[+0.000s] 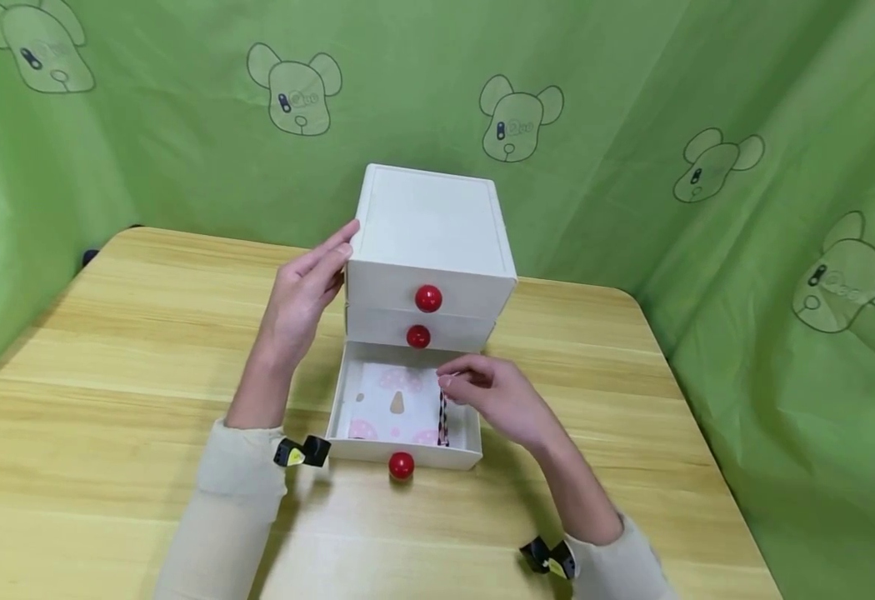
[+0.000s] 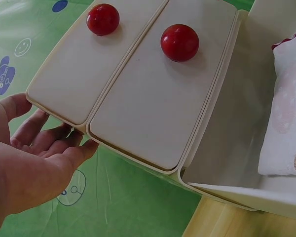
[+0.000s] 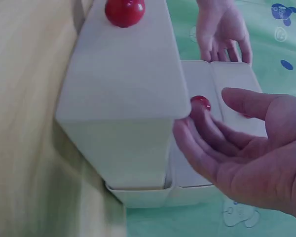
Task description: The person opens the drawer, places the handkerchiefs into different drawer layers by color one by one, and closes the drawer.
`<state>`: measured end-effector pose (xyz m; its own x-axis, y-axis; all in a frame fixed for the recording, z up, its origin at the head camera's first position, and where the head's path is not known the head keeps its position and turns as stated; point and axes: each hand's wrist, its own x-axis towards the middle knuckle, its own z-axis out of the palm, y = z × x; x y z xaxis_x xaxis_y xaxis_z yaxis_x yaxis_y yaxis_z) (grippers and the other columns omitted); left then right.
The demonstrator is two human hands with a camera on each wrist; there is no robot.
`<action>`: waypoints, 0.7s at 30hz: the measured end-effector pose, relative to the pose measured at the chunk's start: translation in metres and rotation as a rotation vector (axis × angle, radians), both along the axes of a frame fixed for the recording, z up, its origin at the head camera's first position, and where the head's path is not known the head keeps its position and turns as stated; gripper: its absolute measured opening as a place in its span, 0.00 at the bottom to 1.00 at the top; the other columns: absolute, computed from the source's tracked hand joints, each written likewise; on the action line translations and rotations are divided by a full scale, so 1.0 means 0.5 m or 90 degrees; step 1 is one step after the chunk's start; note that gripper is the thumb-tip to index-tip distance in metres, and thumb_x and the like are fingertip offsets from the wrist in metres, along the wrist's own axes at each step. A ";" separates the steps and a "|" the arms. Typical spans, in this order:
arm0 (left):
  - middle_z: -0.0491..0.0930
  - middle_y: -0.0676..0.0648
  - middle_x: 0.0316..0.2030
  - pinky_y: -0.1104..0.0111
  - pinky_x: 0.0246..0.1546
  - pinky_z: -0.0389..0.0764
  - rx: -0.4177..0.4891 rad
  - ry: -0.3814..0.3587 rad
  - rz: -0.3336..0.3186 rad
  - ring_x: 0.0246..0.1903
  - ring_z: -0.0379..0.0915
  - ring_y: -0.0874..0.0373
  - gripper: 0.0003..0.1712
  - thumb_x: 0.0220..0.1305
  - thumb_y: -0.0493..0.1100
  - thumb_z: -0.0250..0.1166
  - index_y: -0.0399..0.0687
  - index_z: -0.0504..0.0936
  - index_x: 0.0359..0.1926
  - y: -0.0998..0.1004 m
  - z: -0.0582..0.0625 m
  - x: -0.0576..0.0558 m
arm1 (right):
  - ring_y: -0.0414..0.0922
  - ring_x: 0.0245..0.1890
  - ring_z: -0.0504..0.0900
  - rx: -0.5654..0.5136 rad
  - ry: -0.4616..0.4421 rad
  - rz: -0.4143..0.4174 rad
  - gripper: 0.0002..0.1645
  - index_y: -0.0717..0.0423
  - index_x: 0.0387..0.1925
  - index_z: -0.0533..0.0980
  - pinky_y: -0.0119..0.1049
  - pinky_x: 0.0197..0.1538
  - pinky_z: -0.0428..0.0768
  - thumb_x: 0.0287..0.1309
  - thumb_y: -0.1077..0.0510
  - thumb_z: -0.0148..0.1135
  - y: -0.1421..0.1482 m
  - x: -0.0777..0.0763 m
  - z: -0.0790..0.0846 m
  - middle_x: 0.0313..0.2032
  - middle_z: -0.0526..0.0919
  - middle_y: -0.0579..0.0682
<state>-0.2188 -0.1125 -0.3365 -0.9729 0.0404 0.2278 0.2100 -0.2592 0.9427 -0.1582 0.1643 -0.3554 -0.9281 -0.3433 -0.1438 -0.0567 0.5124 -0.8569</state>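
Observation:
A white cabinet [image 1: 430,221] with three stacked drawers and round red knobs stands on the table. Its bottom drawer [image 1: 430,452] is pulled out. Inside lies a folded white cloth [image 1: 415,423] with pink and tan patches and a dark patterned edge along its right side. My left hand [image 1: 295,304] rests its fingers against the cabinet's left side near the top. Over the right part of the drawer, my right hand [image 1: 501,400] hovers by the cloth's patterned edge. In the right wrist view its thumb and fingers [image 3: 202,153] stand apart, with nothing visible between them.
The wooden table [image 1: 107,375] stretches to both sides of the cabinet. A green curtain [image 1: 407,50] with bear-head drawings hangs behind and at the sides. Red knobs [image 1: 402,466] stick out from the drawer fronts.

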 end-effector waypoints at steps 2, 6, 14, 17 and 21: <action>0.71 0.59 0.71 0.55 0.76 0.61 0.004 -0.001 0.000 0.74 0.62 0.56 0.24 0.74 0.52 0.62 0.56 0.78 0.67 0.000 -0.001 0.000 | 0.51 0.48 0.85 0.048 0.038 -0.017 0.18 0.58 0.53 0.81 0.48 0.55 0.84 0.69 0.51 0.63 0.003 0.003 0.009 0.47 0.87 0.54; 0.71 0.59 0.71 0.55 0.76 0.61 0.008 0.001 0.000 0.74 0.62 0.56 0.24 0.74 0.51 0.62 0.55 0.78 0.67 0.001 -0.001 0.000 | 0.47 0.46 0.84 0.132 0.078 -0.042 0.19 0.58 0.52 0.81 0.42 0.50 0.85 0.68 0.50 0.66 0.017 0.004 0.028 0.44 0.87 0.51; 0.72 0.58 0.70 0.56 0.76 0.61 0.022 -0.012 0.004 0.73 0.63 0.56 0.23 0.74 0.50 0.63 0.52 0.78 0.66 0.003 -0.001 -0.001 | 0.52 0.53 0.82 0.250 0.022 0.005 0.38 0.65 0.61 0.75 0.49 0.55 0.83 0.63 0.41 0.69 0.044 0.001 0.039 0.51 0.83 0.58; 0.71 0.58 0.71 0.56 0.76 0.61 0.020 -0.012 0.004 0.73 0.63 0.55 0.24 0.74 0.50 0.62 0.53 0.78 0.67 0.002 0.000 0.000 | 0.54 0.54 0.81 0.286 -0.013 0.034 0.44 0.67 0.64 0.73 0.51 0.57 0.82 0.60 0.38 0.70 0.047 0.001 0.037 0.54 0.82 0.61; 0.71 0.58 0.71 0.55 0.76 0.61 0.016 -0.008 0.002 0.74 0.62 0.55 0.24 0.74 0.50 0.62 0.53 0.78 0.67 0.002 0.000 0.000 | 0.52 0.49 0.82 0.317 -0.052 0.069 0.44 0.65 0.62 0.75 0.48 0.52 0.84 0.54 0.39 0.75 0.044 0.002 0.032 0.50 0.84 0.59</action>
<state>-0.2190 -0.1114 -0.3364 -0.9760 0.0312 0.2157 0.1984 -0.2824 0.9386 -0.1573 0.1861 -0.3393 -0.8701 -0.3082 -0.3846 -0.0756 0.8545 -0.5139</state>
